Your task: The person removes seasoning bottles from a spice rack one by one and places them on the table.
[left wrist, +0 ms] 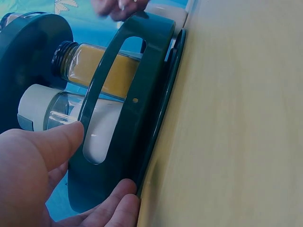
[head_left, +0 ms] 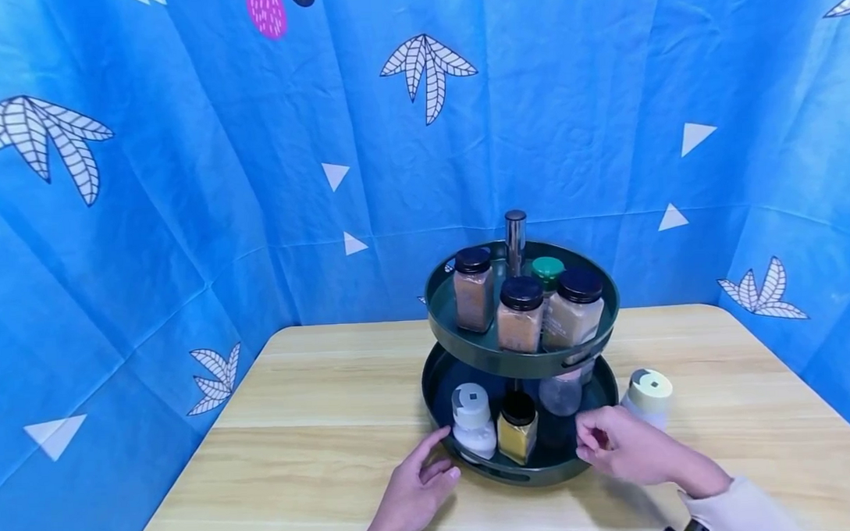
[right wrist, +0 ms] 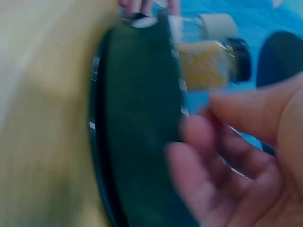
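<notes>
A dark green two-tier round rack [head_left: 499, 363] bears seasoning jars. My left hand [head_left: 413, 492] touches the lower tray [left wrist: 104, 189] at its front-left rim, thumb by the handle slot and fingertips against the outer wall. Close to it stands a jar of white powder with a white cap [head_left: 472, 420]. Beside that is a jar of yellow powder with a black lid [head_left: 517, 428]. My right hand [head_left: 624, 444] is at the tray's right rim, fingers loosely bent and nothing seen between them; it is blurred in the right wrist view.
The upper tray [head_left: 441, 316] carries several jars, among them a brown-filled jar [head_left: 473, 295] and one with a green lid [head_left: 548, 270]. A clear jar [head_left: 560, 396] sits behind on the lower tray. Partly behind my right hand, a pale-capped container [head_left: 650, 390] stands on the wooden table [head_left: 318, 425].
</notes>
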